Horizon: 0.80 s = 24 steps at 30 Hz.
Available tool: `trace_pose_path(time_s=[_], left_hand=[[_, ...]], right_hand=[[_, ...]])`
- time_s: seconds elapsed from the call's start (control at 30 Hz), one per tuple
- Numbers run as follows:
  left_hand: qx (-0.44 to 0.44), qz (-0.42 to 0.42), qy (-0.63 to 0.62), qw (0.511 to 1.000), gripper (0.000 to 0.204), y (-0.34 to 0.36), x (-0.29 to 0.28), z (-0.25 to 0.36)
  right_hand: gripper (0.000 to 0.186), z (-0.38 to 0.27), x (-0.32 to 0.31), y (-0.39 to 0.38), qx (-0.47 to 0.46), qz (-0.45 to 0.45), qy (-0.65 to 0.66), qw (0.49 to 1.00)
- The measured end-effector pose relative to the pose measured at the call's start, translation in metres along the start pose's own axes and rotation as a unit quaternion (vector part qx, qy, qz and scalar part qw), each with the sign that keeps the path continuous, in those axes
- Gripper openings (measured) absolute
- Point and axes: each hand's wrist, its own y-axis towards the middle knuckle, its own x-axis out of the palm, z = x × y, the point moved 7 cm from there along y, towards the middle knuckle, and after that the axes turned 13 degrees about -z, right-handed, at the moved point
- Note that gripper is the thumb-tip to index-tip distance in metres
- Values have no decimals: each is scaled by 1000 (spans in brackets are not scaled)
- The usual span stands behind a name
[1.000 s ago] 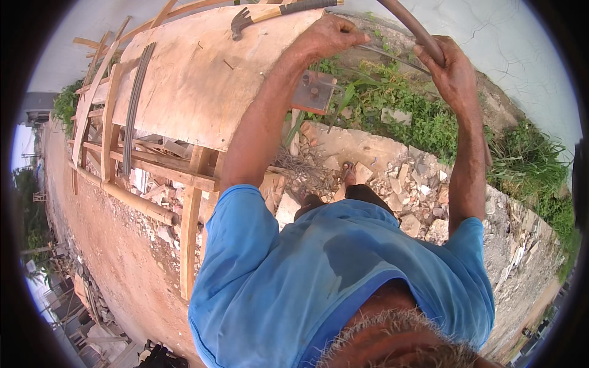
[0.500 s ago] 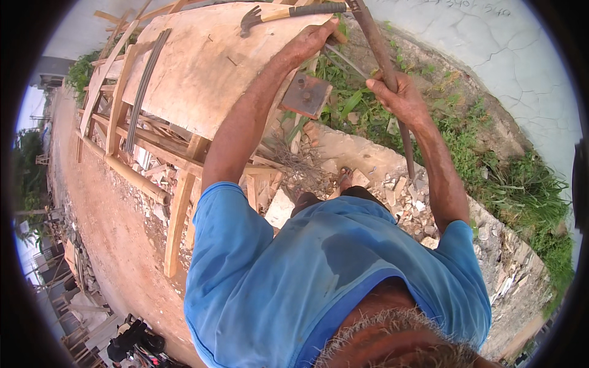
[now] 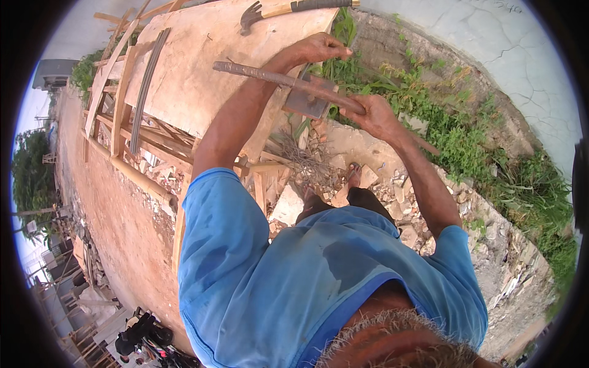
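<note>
My right hand (image 3: 373, 115) is wrapped round a long rusty brown bar (image 3: 279, 78), which lies slantwise across the view and passes over my left forearm. My left hand (image 3: 322, 48) is raised over the right edge of the plywood board (image 3: 190, 67), thumb and fingertips pinched together; anything between them is too small to make out. Below the bar, a dark metal plate (image 3: 305, 104) sits beside the board's edge, partly covered by the bar. A claw hammer (image 3: 279, 10) with a black grip lies at the board's far edge, just beyond my left hand.
Thin dark rods (image 3: 149, 92) lie bundled across the board's left part. Timber framing and a bamboo pole (image 3: 138, 173) stand to the left. Broken rubble (image 3: 399, 202) surrounds my feet. Green weeds (image 3: 466, 132) grow along the pale cracked wall (image 3: 497, 55) at right.
The bar has swung from near upright to a slant, its far end now toward the left. My right hand has moved slightly left and down; my left hand has shifted slightly and its fingers are pinched.
</note>
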Motion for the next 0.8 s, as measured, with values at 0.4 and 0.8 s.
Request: trace_pose_path(time_s=[0.4, 0.8], left_hand=[[92, 139, 172, 971, 46, 19, 13, -6], [107, 175, 235, 950, 34, 27, 24, -17]], right_hand=[[40, 23, 13, 11, 52, -34, 66, 996], [52, 44, -37, -44, 76, 51, 15, 996]])
